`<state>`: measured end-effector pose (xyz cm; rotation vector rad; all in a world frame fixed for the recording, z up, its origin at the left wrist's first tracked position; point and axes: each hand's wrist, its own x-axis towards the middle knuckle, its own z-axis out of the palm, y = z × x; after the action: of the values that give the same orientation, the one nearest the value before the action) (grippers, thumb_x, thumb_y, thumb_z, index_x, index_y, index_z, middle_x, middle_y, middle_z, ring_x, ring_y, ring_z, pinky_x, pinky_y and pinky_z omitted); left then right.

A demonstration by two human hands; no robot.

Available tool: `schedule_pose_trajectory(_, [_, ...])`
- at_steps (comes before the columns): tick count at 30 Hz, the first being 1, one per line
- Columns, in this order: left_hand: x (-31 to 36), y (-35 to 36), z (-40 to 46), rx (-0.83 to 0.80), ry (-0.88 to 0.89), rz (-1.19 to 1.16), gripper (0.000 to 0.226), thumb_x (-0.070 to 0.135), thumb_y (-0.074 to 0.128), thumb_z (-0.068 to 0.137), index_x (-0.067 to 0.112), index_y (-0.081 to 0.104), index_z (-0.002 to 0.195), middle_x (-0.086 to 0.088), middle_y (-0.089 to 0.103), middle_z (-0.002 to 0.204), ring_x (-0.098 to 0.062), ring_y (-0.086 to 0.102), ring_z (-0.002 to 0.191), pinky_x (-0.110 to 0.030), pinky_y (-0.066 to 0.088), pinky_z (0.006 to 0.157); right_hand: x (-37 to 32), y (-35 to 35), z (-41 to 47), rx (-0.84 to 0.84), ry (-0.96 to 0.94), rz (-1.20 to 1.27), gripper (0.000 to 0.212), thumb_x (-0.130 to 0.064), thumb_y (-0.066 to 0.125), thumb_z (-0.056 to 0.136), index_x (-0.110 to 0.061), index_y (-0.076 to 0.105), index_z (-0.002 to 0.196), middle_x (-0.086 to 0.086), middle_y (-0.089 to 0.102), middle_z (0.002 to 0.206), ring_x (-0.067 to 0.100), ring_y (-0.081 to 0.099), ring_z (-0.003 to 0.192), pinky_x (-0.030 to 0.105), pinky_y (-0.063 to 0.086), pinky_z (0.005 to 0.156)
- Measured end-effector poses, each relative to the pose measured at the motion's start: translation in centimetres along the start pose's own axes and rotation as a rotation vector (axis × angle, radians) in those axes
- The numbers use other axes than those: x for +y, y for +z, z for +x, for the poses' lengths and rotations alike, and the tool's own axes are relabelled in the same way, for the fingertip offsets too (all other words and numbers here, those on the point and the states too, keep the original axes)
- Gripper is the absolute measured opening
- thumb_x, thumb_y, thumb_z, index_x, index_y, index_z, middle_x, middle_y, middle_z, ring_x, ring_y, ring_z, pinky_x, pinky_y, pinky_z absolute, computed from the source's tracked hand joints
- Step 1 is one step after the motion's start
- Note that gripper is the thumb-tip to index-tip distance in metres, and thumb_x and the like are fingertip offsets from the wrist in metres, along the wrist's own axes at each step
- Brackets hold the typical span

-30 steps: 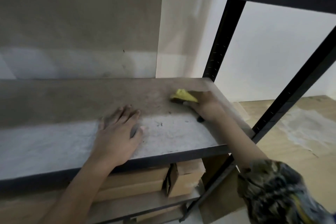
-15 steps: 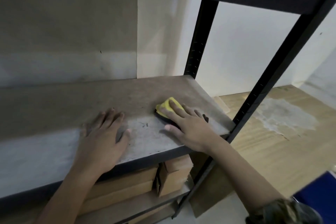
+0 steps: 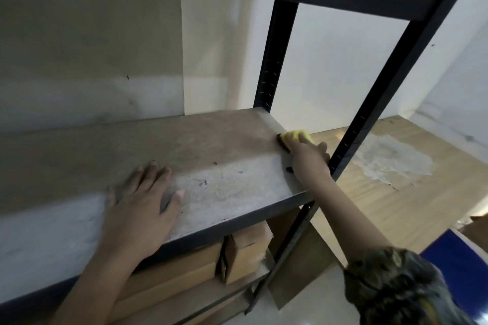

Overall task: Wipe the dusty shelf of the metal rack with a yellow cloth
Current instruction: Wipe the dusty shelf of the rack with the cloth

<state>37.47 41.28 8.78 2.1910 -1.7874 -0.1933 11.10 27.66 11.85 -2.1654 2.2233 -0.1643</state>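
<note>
Under the shelf (image 3: 224, 166), closed cardboard boxes (image 3: 245, 253); right hand (image 3: 310, 159) grip on yellow cloth (image 3: 294, 136), seemingly pressing; left hand (image 3: 142, 208) flat.

Yellow cloth (image 3: 295, 136); grey shelf (image 3: 211, 166); camo sleeve (image 3: 390, 282)
</note>
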Motion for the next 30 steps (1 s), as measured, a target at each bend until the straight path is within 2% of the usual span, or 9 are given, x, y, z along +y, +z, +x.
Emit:
schedule_pose_trajectory(4, [-0.1, 0.0, 0.0, -0.012, 0.002, 0.006, 0.063, 0.057, 0.015, 0.090, 0.032, 0.008, 0.147, 0.010, -0.001, 0.157, -0.011, -0.005, 0.144, -0.048, 0.003, 0.116, -1.4, -0.2, 1.8, 0.125, 0.105, 0.305, 0.046, -0.012, 0.037, 0.089, -0.036, 0.046, 0.127, 0.008, 0.042, 0.132, 0.036, 0.037, 0.116, 0.045, 0.041, 0.089])
schedule_pose_trajectory(6, [-0.2, 0.0, 0.0, -0.013, 0.001, 0.006, 0.062, 0.057, 0.014, 0.090, 0.032, 0.007, 0.147, 0.010, -0.002, 0.157, -0.010, -0.006, 0.144, -0.048, 0.003, 0.116, -3.4, 0.1, -0.3, 0.145, -0.201, 0.162, 0.039, -0.015, 0.042, 0.092, -0.032, 0.049, 0.126, 0.011, 0.053, 0.126, 0.035, 0.045, 0.112, 0.043, 0.043, 0.088])
schedule_pose_trajectory(7, [-0.1, 0.0, 0.0, -0.013, -0.001, 0.003, 0.062, 0.057, 0.015, 0.091, 0.033, 0.007, 0.147, 0.010, -0.001, 0.157, -0.010, -0.006, 0.144, -0.048, 0.003, 0.116, -4.2, 0.5, -1.9, 0.108, -0.418, 0.111, 0.039, -0.022, 0.044, 0.094, -0.035, 0.045, 0.131, 0.010, 0.048, 0.135, 0.034, 0.042, 0.116, 0.045, 0.040, 0.093])
schedule_pose_trajectory(10, [0.0, -0.1, 0.1, -0.017, -0.011, 0.003, 0.061, 0.056, 0.016, 0.091, 0.033, 0.008, 0.147, 0.011, 0.000, 0.157, -0.010, -0.006, 0.144, -0.047, 0.004, 0.116, -5.6, 1.4, -5.1, -0.039, -0.703, 0.132, 0.046, -0.042, 0.039, 0.096, -0.047, 0.025, 0.140, -0.009, 0.016, 0.156, 0.033, 0.031, 0.124, 0.047, 0.026, 0.103])
schedule_pose_trajectory(14, [0.0, -0.1, 0.1, -0.026, -0.019, 0.021, 0.063, 0.059, 0.016, 0.090, 0.035, 0.005, 0.147, 0.012, -0.003, 0.157, -0.010, -0.006, 0.144, -0.047, 0.004, 0.116, -3.9, 2.0, -0.8, 0.007, -0.536, 0.123, 0.045, -0.031, 0.039, 0.097, -0.045, 0.029, 0.139, 0.001, 0.036, 0.149, 0.034, 0.040, 0.118, 0.047, 0.038, 0.097])
schedule_pose_trajectory(19, [0.0, 0.0, 0.1, -0.007, -0.023, -0.007, 0.063, 0.060, 0.019, 0.090, 0.036, 0.006, 0.147, 0.013, -0.002, 0.157, -0.010, -0.005, 0.144, -0.045, 0.004, 0.118, -2.1, 1.5, 4.9, 0.106, 0.001, 0.195, 0.062, 0.001, 0.040, 0.084, -0.039, 0.042, 0.131, 0.009, 0.045, 0.134, 0.037, 0.035, 0.117, 0.045, 0.035, 0.096])
schedule_pose_trajectory(22, [-0.3, 0.2, 0.1, -0.012, -0.011, -0.042, 0.066, 0.063, 0.021, 0.088, 0.035, 0.008, 0.147, 0.013, -0.001, 0.157, -0.011, -0.004, 0.144, -0.046, 0.009, 0.118, -2.8, 0.5, 6.7, 0.138, 0.079, 0.214, 0.062, 0.003, 0.033, 0.082, -0.039, 0.042, 0.127, 0.011, 0.052, 0.123, 0.035, 0.036, 0.114, 0.045, 0.039, 0.089])
schedule_pose_trajectory(27, [0.2, 0.0, 0.2, 0.010, -0.027, -0.012, 0.065, 0.060, 0.026, 0.089, 0.036, 0.009, 0.147, 0.014, 0.001, 0.157, -0.010, -0.004, 0.144, -0.044, 0.004, 0.117, -8.9, 1.8, 2.2, 0.034, -0.498, 0.249, 0.048, -0.029, 0.042, 0.095, -0.041, 0.030, 0.140, 0.006, 0.037, 0.146, 0.035, 0.035, 0.124, 0.046, 0.032, 0.105])
schedule_pose_trajectory(30, [0.2, -0.1, 0.2, 0.007, -0.035, -0.005, 0.064, 0.059, 0.026, 0.089, 0.037, 0.009, 0.146, 0.014, 0.001, 0.157, -0.009, -0.003, 0.144, -0.045, 0.004, 0.117, -11.0, 2.9, 2.5, -0.032, -0.676, 0.136, 0.047, -0.037, 0.041, 0.096, -0.041, 0.029, 0.141, 0.003, 0.026, 0.152, 0.031, 0.021, 0.137, 0.050, 0.019, 0.111])
